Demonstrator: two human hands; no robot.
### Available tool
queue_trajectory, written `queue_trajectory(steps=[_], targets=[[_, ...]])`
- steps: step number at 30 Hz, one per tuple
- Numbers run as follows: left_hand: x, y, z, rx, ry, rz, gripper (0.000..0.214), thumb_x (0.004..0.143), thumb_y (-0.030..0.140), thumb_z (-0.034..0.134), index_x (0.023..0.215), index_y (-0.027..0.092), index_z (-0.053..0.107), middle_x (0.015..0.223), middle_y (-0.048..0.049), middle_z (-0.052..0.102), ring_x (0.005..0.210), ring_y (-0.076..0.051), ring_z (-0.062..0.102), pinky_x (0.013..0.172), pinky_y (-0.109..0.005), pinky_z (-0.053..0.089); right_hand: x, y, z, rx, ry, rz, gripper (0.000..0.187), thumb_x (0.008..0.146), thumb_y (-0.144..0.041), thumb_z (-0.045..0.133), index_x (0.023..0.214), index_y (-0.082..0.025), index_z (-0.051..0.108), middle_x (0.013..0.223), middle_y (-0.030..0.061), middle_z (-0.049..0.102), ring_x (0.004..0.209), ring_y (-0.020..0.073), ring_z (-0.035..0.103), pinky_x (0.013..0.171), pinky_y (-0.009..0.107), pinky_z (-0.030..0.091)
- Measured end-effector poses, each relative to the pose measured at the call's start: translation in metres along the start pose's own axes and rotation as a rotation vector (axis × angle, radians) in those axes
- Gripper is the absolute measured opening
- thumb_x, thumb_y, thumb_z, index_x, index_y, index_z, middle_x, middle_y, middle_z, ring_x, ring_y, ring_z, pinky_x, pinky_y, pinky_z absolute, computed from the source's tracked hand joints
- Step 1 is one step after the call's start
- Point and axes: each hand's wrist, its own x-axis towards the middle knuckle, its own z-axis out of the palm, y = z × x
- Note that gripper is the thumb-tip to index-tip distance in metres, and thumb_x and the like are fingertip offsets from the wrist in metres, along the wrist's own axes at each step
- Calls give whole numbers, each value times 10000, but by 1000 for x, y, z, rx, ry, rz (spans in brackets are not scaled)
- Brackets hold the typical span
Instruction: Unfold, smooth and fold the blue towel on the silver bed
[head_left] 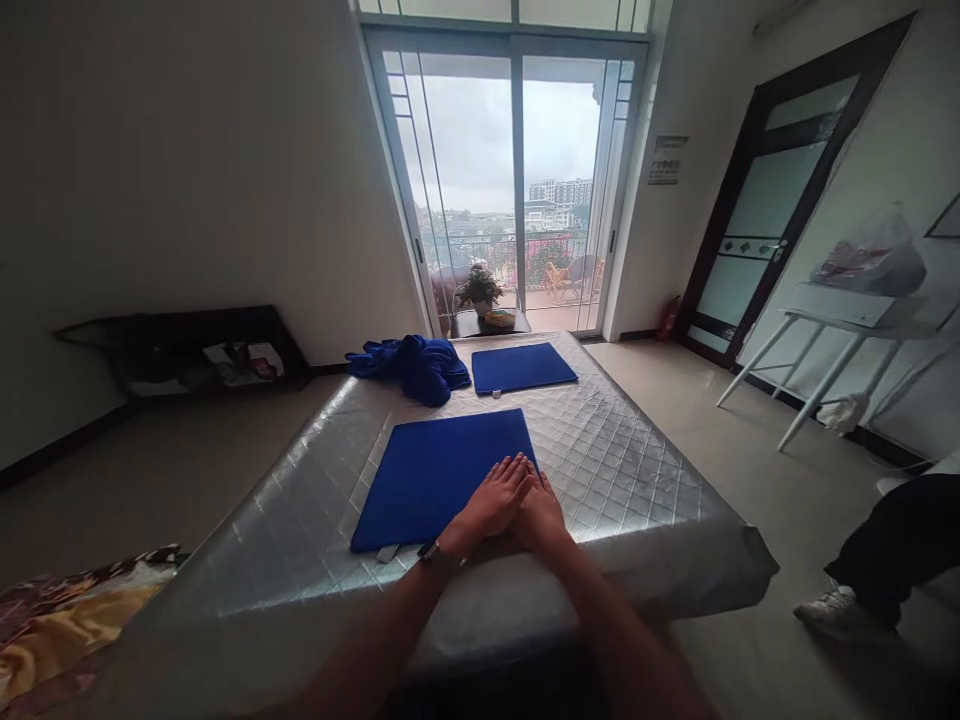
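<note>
My left hand point(495, 502) lies flat at the right edge of a flat blue cloth piece point(435, 465), with its fingers stretched out and partly over my right hand. My right hand point(543, 515) rests beside and partly beneath it at the same edge, its visible fingers extended. The near cloth piece is rectangular and smooth, with a white tag at its front edge. Farther back lies a second flat blue cloth piece point(525, 367), also tagged. A crumpled blue cloth heap point(420, 368) sits to its left. No object shows between my fingers.
A silvery quilted cover point(645, 485) spreads over the low bed-like surface under the cloths. Patterned fabric point(82, 610) lies at lower left. A potted plant point(480, 288) stands before the glass door. At right are a white stool point(847, 325) and a person's shoe point(836, 608).
</note>
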Motion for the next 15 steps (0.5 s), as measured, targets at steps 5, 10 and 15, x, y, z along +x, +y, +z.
queue_trajectory(steps=[5,10,15], targets=[[-23,-16,3,-35,-53,-100,685,1040,544,63,1603,190,227,1668,-77,229,1551,-188,151,1269,-432,181,0,-3,-2,6,3,47,653,1017,-360,341,1598,-81,238,1665,120,151,1552,252,129,1263,433,138],[-79,-61,-4,61,-64,-290,706,1029,584,154,1596,175,257,1669,-82,221,1552,-218,165,1266,-450,186,0,-6,-3,59,33,116,637,1046,-394,259,1588,-60,269,1659,121,207,1546,231,162,1260,412,147],[-140,-117,-4,193,-26,-550,696,1023,555,201,1581,156,313,1654,-125,260,1538,-284,220,1242,-512,232,1,-8,-3,58,27,125,634,1046,-392,279,1590,-67,269,1661,115,199,1548,229,150,1259,410,148]])
